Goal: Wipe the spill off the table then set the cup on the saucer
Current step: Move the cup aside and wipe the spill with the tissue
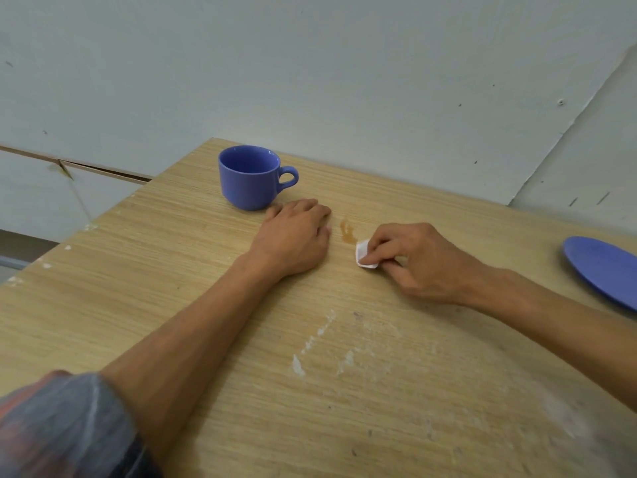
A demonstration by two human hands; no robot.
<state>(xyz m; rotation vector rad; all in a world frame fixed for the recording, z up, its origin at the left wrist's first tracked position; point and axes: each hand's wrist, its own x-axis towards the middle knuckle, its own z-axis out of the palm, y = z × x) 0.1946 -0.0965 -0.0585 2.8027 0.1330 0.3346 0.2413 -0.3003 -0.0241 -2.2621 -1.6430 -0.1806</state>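
right hand (420, 263) fingers pinch folded white tissue (363, 254) at lower-right edge of brown spill (347, 232), frame centre | left hand (296, 236) palm-down on counter (172, 305), fingers relaxed, holding nothing, just below-right of blue cup (250, 177) | blue saucer (603, 267) at right edge

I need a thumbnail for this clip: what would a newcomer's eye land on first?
Probably the blue cup standing upright at the far side of the wooden table. Next, the small brown spill between the two hands, with the right hand pinching a folded white tissue just beside it and the left hand resting beside the cup. A matching blue saucer lies at the right edge, cut off by the frame.
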